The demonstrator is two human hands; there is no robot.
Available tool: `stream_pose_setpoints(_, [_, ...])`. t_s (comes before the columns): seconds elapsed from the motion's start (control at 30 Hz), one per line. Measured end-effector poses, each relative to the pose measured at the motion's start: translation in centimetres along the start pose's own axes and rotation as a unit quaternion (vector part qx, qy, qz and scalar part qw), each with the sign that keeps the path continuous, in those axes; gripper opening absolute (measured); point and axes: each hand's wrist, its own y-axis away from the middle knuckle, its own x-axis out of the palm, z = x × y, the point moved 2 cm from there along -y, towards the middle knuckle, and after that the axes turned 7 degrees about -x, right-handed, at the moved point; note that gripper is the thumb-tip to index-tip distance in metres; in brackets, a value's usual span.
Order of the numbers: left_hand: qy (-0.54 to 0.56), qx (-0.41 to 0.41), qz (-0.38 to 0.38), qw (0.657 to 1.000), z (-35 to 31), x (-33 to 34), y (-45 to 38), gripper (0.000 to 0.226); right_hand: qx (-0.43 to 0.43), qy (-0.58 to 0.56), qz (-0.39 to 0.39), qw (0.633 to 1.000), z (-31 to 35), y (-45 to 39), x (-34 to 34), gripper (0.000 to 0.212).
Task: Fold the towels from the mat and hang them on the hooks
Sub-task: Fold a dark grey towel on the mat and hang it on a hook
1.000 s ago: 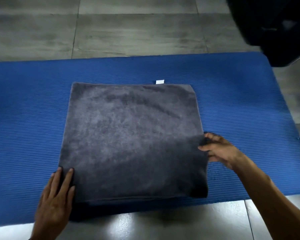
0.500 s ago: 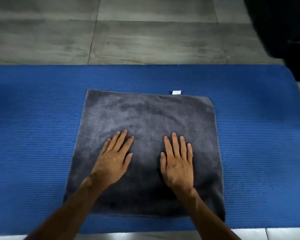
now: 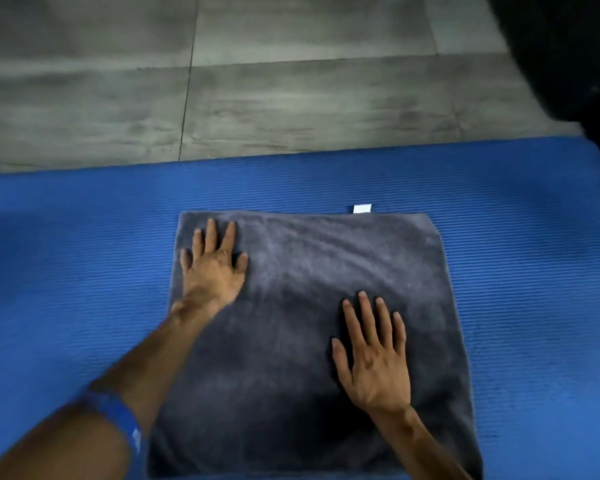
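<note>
Head view, one item: grey towel (image 3: 312, 341), already folded to a near-square, flat on the blue mat (image 3: 534, 306), white tag (image 3: 362, 208) poking out at its far edge. Your left hand (image 3: 212, 268) lies palm down, fingers straight and spread, on the far-left corner; your right hand (image 3: 373, 362) lies the same way on the near-right part. Neither hand grips anything. No long axis to speak of: the sides read roughly equal. Likely next fold, by my judgement, runs side to side or near to far; your left hand is nearer the far edge, your right nearer the right edge. Hooks: not in view. Grey tiled floor (image 3: 291, 98) lies beyond the mat.
</note>
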Motion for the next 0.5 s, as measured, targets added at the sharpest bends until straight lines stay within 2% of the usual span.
stream_pose_setpoints(0.07, [0.008,0.063,-0.048,0.997,1.2,1.8,4.5,0.061,-0.001,-0.006,-0.001,1.0,0.0,0.1,-0.2,0.062])
stream_pose_setpoints(0.13, [0.014,0.082,-0.058,0.995,3.0,4.3,9.4,0.061,-0.004,-0.01,-0.001,1.0,0.1,0.0,-0.4,0.062])
stream_pose_setpoints(0.3, [0.038,0.033,-0.03,0.998,7.1,8.3,19.0,0.062,-0.005,0.001,0.005,1.0,0.1,0.1,-0.5,0.065])
stream_pose_setpoints(0.5, [0.022,0.037,-0.021,0.999,9.2,8.3,21.2,0.062,-0.018,-0.029,0.015,0.999,-0.2,0.2,-0.6,0.069])
